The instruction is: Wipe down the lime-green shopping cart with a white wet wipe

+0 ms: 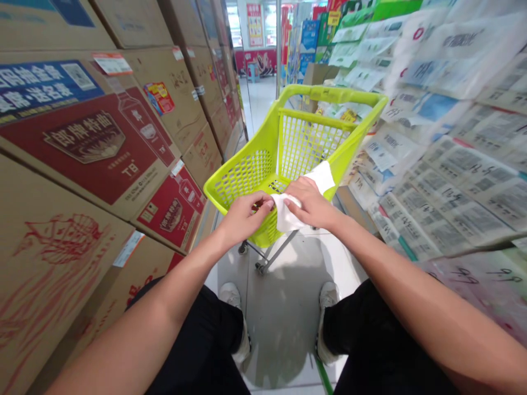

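A lime-green plastic shopping cart [242, 170] with a perforated basket stands in front of me. My left hand [249, 215] is curled over the near rim of the basket, its thumb and fingertips close to a white cloth [287, 215]. Pressed over that cloth at the near right part of the rim is my right hand [309, 203]. Part of the cloth hangs down the outside of the basket, and another part sticks out beyond my right fingers. Under the palm the rim is hidden.
Stacked cardboard cartons [140, 131] line the left side. Packs of wrapped paper goods [444, 164] are piled along the right. The cart's wheels [260, 268] rest on the pale tiled floor [284, 307], and my shoes [329, 296] stand just behind it. A blue stool [252, 71] is far ahead.
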Demonstrator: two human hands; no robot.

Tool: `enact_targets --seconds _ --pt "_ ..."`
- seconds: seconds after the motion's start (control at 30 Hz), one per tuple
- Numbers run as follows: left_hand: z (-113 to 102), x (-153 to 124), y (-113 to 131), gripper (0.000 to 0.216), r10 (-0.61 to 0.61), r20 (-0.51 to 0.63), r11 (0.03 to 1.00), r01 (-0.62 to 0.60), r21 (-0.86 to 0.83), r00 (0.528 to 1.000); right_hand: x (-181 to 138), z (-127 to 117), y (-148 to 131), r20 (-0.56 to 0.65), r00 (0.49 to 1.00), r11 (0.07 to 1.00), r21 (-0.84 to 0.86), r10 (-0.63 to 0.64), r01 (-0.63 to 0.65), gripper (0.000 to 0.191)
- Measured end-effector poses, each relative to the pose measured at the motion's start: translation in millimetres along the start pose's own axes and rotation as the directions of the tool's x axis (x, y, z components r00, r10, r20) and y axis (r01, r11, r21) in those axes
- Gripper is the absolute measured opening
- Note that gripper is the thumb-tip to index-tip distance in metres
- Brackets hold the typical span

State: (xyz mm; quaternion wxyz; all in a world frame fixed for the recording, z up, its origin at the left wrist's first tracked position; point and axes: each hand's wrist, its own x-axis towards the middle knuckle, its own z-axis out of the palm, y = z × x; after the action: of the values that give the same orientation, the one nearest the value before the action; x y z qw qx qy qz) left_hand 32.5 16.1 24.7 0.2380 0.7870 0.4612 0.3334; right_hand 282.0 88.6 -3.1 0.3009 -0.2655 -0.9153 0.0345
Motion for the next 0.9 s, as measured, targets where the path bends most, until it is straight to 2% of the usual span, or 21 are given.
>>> enact_targets --seconds 0.07,0.17,0.23,0.37,0.47,0.57,0.7,0.77,0.83,0.9 --pt "-10 1 -10 0.038 0.045 0.074 0.987 -0.056 0.154 0.996 0 -7 18 0.008 1.000 0.999 -0.037 0.009 -0.008 0.049" --pt "-30 2 -35 0.042 0.082 0.160 0.873 -0.149 0.465 0.984 -4 -17 39 -0.004 0.997 0.992 -0.101 0.081 -0.081 0.051" --pt "-38 5 -53 0.048 0.105 0.176 0.814 -0.186 0.551 0.979 -8 -21 45 -0.039 0.992 0.985 -0.120 0.123 -0.127 0.055" --pt "-30 17 -66 0.048 0.078 0.253 0.742 -0.226 0.631 0.964 -12 -22 27 -0.023 0.993 0.987 -0.110 0.117 -0.119 0.058" --pt "-9 30 -55 0.031 0.056 0.199 0.694 -0.181 0.697 0.978 -11 -23 0 0.002 0.991 0.980 -0.146 0.135 -0.134 0.054" --pt "12 41 -39 0.027 0.047 0.108 0.706 -0.110 0.700 0.993 -9 -27 -17 -0.110 0.971 0.950 -0.209 0.213 -0.233 0.054" --pt "33 48 -25 0.051 0.035 0.037 0.814 -0.051 0.579 0.999 -11 -31 -14 -0.306 0.900 0.924 -0.124 0.312 -0.362 0.057" --pt "40 49 -21 0.071 0.055 0.030 0.889 -0.063 0.454 0.998 -13 -30 -9 -0.316 0.890 0.933 -0.038 0.329 -0.359 0.056" --pt "45 48 -18 0.086 0.092 0.018 0.926 -0.092 0.365 0.996 -17 -30 -4 -0.270 0.909 0.945 0.013 0.319 -0.328 0.057" --pt "50 46 -17 0.086 0.149 0.034 0.916 -0.151 0.371 0.988 -20 -33 1 -0.217 0.928 0.951 0.003 0.303 -0.310 0.058"
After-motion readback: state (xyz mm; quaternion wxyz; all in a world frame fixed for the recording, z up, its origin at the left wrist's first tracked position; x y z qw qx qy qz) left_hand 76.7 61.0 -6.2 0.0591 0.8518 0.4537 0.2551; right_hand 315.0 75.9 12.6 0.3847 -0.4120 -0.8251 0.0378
